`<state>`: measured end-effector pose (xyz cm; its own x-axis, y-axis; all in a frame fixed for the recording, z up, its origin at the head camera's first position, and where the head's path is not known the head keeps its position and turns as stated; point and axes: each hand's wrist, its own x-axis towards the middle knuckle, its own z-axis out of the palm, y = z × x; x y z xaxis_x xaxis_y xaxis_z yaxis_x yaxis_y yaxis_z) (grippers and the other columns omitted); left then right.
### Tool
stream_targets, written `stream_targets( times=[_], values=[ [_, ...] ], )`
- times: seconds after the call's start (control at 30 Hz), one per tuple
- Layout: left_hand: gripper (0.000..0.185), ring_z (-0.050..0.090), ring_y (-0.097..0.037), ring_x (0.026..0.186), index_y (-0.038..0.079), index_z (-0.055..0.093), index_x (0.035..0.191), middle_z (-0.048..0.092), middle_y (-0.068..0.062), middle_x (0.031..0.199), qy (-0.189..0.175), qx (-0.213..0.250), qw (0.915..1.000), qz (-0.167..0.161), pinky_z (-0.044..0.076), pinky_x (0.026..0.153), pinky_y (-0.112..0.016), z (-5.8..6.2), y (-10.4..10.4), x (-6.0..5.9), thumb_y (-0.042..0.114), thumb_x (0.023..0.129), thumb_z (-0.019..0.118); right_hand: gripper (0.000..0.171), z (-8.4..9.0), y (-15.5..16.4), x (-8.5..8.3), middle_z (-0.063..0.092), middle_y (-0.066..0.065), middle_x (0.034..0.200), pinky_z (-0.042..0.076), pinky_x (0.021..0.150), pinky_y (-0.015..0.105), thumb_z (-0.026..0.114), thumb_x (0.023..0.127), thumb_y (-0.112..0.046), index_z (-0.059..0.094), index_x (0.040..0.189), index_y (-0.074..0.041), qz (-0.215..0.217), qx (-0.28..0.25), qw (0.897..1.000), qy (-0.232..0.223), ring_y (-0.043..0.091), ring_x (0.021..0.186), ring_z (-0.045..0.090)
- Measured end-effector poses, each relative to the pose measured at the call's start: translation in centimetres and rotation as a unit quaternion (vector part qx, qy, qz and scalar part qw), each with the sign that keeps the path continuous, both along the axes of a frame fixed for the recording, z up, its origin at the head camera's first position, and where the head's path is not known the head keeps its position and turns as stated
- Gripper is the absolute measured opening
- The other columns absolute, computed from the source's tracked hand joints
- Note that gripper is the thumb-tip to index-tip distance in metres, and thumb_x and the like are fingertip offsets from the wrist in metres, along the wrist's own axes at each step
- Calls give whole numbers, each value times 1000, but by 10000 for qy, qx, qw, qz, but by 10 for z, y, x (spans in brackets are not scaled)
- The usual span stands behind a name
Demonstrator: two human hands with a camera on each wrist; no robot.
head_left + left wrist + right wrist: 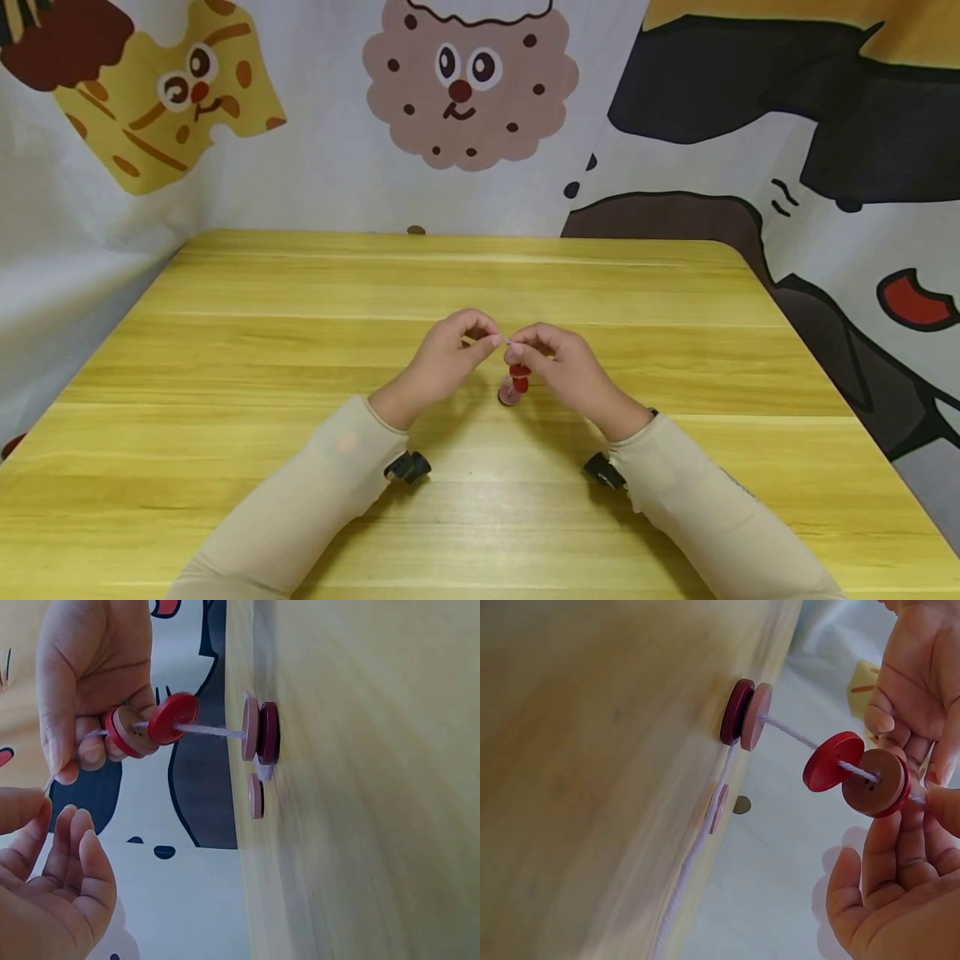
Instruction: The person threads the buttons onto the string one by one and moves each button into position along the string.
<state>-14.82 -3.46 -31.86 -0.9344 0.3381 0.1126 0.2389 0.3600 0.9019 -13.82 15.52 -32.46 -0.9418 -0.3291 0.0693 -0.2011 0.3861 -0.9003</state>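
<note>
My left hand (442, 358) and right hand (570, 371) meet above the table, both pinching the end of a pale lilac string (214, 730) between thumb and forefinger. Three round buttons hang on the string just below the right fingers: a red one (832, 762), a tan-pink one (872, 784) and another red one mostly behind it. From there the string runs down through a pink button (757, 718), which stands against a dark maroon button (736, 712) at the tabletop. Another pink button (256, 796) is beside them; whether it is threaded I cannot tell.
The wooden table (300, 358) extends around both hands. A cartoon-printed cloth (315, 183) hangs behind it and along the sides. Small black cameras sit at the left wrist (407, 467) and right wrist (603, 471). A length of string trails off near the tabletop in the right wrist view.
</note>
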Motion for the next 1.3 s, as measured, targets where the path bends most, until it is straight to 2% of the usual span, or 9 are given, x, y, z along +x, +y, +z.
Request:
stream_targets(
  times=[0.17,0.37,0.53,0.67,0.97,1.2,1.3],
  values=[
    [11,57,-21,96,7,63,102,63,-5,102,-78,-97,9998,121,48,80,-36,0,-2,-3,16,98,58,22,-1,3,-1,68,18,100,54,80,35,55,99,-16,64,106,3,20,-3,10000,36,20,89,64],
    [13,56,-21,96,7,63,103,63,-5,100,-129,-155,9997,170,46,76,-34,0,-3,-10,18,98,57,27,1,8,-1,69,16,100,53,79,39,56,100,-22,63,107,2,-98,35,9999,-21,20,88,63],
    [12,56,-21,97,8,63,101,64,-5,100,-215,-155,9994,237,45,77,-34,-1,-1,-17,18,97,59,21,3,12,0,68,10,92,49,73,36,56,99,-20,66,105,-2,-280,230,9993,124,21,81,60],
    [10,57,-21,96,7,63,101,64,-6,99,-265,-225,9991,233,46,78,-34,0,1,-21,16,95,62,17,3,14,-1,69,12,95,48,71,33,56,99,-17,67,105,-5,-329,276,9989,189,19,82,60],
    [15,57,-20,93,6,62,106,64,-6,100,-573,-530,9969,45,48,78,-31,-4,2,-34,16,95,63,18,2,18,-1,69,13,95,49,75,33,56,99,-17,66,105,-3,-435,289,9985,187,16,84,62],
    [26,57,-21,100,3,61,115,63,-6,108,-924,-640,9935,-187,49,83,-34,-8,7,-41,17,94,63,17,4,20,0,68,9,86,51,76,46,56,99,-16,66,103,-3,-417,96,9991,52,18,78,62],
    [27,58,-22,100,2,61,116,62,-7,110,-982,-632,9928,-250,50,83,-35,-10,9,-44,16,94,64,17,3,20,0,68,9,87,52,77,47,56,99,-16,65,103,-3,-399,49,9992,-14,18,78,63]
  ],
)
